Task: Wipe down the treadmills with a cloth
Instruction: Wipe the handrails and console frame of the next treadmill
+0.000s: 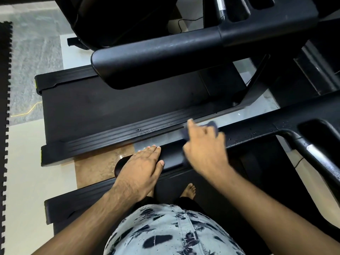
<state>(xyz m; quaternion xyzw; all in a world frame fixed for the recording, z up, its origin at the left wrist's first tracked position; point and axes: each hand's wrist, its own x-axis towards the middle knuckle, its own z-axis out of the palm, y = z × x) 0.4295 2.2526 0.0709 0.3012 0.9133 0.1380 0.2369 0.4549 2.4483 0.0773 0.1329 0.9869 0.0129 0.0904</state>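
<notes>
At frame centre, the right hand [204, 150] is gripping a dark blue cloth [211, 125] against the treadmill handrail [173, 159]. The left hand [141, 166] is resting flat on it, fingers straight. The side-rail embossing [145, 130] is unreadable.

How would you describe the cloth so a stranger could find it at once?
Start at the black handrail nearest the person. The right hand grips the cloth on it. It is the only soft, grey-blue thing among hard black parts.

Matt black plastic handrail [248, 134]; soft grey cloth [211, 126].
</notes>
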